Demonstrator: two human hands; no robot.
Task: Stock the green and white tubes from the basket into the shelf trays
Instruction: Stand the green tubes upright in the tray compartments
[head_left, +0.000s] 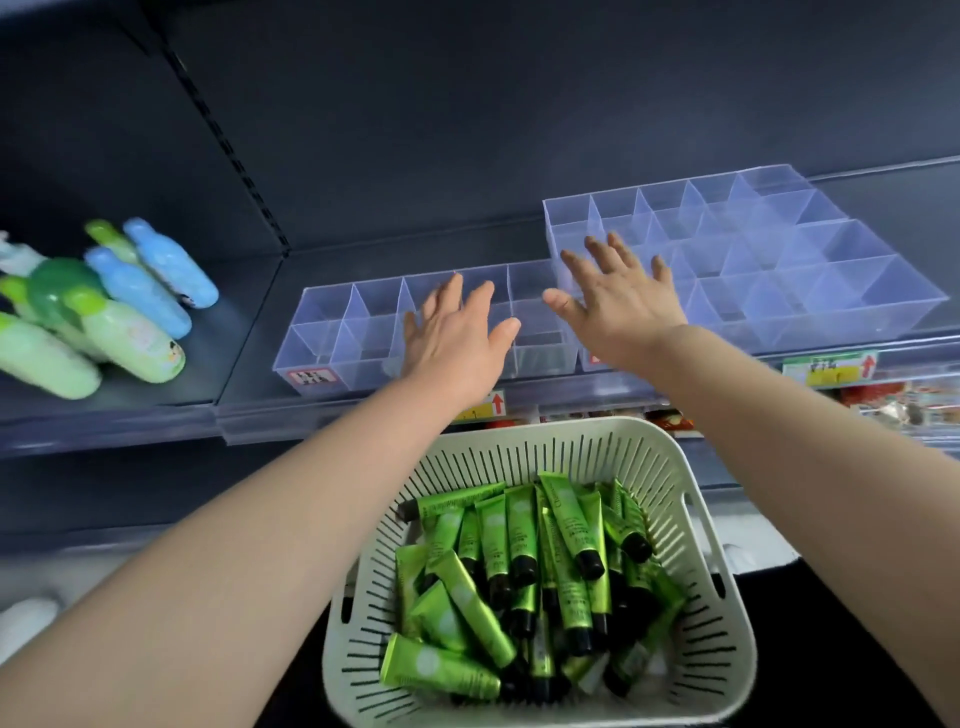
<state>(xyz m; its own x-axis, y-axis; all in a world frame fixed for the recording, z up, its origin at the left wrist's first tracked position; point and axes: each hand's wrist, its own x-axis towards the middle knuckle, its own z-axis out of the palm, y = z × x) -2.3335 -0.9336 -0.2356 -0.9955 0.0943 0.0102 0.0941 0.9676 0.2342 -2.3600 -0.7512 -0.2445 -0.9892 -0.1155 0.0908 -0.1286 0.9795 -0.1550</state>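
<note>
A cream slotted basket (696, 582) below the shelf holds several green tubes (519, 577) with black caps. On the dark shelf stand two clear divided trays with nothing in their compartments: a small one (343, 332) on the left and a larger one (810, 270) on the right. My left hand (452, 332) is stretched out flat over the small tray, fingers straight. My right hand (618, 296) is spread over the left end of the large tray. Neither hand holds anything.
Several green and blue bottles (119, 306) lie or stand on the shelf at far left. Price labels (831, 366) with red arrows run along the shelf's front edge. A lower shelf with packaged goods (883, 400) shows at right.
</note>
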